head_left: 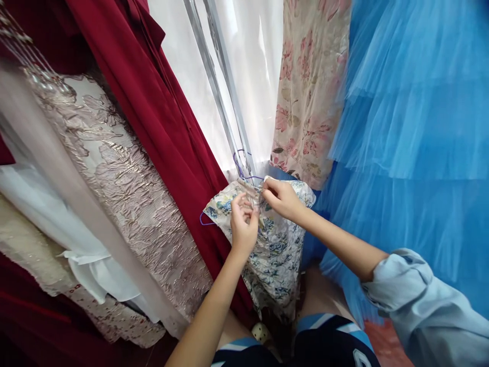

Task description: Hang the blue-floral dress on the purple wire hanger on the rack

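Observation:
A white floral garment (278, 244) with blue and yellow flowers hangs in front of me on a thin purple hanger (204, 219). My left hand (244, 224) is over the left part of its neckline, fingers curved and apart, slightly blurred. Pinched together, the fingers of my right hand (283, 199) grip the garment's upper edge near the middle of the neckline. Whether a small fastening lies between the hands is hard to make out. The hanger's hook sits by a pair of upright metal bars (225, 86).
Dark red fabric (160, 132) and an embossed pinkish garment (130, 193) hang on the left. To the right are a beige dress with pink flowers (305, 102) and a large blue tulle gown (412, 142). A white curtain (252, 66) hangs behind the bars.

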The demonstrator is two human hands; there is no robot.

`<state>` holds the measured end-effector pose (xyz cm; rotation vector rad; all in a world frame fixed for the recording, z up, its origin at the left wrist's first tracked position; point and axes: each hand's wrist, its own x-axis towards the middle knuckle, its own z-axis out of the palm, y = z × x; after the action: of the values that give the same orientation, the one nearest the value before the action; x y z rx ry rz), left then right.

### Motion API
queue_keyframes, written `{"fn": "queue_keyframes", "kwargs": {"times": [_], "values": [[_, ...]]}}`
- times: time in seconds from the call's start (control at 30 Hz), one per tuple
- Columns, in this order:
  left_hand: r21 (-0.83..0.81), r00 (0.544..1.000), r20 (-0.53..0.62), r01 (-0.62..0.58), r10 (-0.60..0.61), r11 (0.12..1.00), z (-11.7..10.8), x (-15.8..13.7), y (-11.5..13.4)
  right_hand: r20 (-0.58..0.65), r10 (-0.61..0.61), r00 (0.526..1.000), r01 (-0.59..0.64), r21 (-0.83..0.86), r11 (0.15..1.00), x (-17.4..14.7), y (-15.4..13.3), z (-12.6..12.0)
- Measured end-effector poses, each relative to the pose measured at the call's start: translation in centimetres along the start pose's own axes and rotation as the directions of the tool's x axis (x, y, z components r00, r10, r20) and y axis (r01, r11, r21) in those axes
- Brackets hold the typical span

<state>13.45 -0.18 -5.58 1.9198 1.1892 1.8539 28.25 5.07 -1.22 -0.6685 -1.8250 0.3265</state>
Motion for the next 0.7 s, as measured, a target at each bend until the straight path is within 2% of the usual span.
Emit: {"fn": "queue_keyframes", "kwargs": {"times": [0.07, 0.17, 0.27, 0.37, 0.47, 0.53, 0.6, 0.7], "values": [[0.156, 0.996, 0.029, -0.093, 0.09, 0.983, -0.9, 1.7, 0.4, 0.006, 0.111, 0.994, -0.11, 0.217, 0.97, -0.8, -0.2, 0.4], [0.363, 0.965, 0.166, -0.252, 0.204, 0.897, -1.9, 4.3, 1.0, 0.049, 0.288, 0.956, -0.27, 0.522, 0.809, -1.8, -0.1, 1.7], [0.335, 0.911, 0.304, -0.375, 0.277, 0.865, -2.2, 5.8, 1.2, 0.081, 0.4, 0.913, -0.337, 0.701, 0.628, -2.7, 0.4, 3.2], [0.264, 0.896, 0.323, -0.395, 0.305, 0.88, -1.9, 6.0, 1.1, 0.125, 0.426, 0.896, -0.35, 0.79, 0.503, -3.5, 1.3, 4.8], [0.298, 0.904, 0.261, -0.408, 0.338, 0.863, -1.8, 6.0, 1.2, 0.129, 0.435, 0.891, -0.352, 0.801, 0.484, -4.2, 2.3, 6.2], [0.337, 0.915, 0.167, -0.402, 0.367, 0.851, -2.4, 6.6, 1.2, 0.132, 0.449, 0.884, -0.369, 0.786, 0.495, -4.9, 3.1, 6.8], [0.366, 0.931, 0.011, -0.343, 0.364, 0.865, -3.9, 7.7, 0.9, 0.15, 0.462, 0.874, -0.4, 0.761, 0.511, -6.1, 4.0, 7.2], [0.388, 0.93, -0.226, -0.187, 0.29, 0.902, -7.8, 9.6, -1.2, 0.182, 0.476, 0.86, -0.451, 0.707, 0.545, -8.3, 5.3, 6.7]]}}
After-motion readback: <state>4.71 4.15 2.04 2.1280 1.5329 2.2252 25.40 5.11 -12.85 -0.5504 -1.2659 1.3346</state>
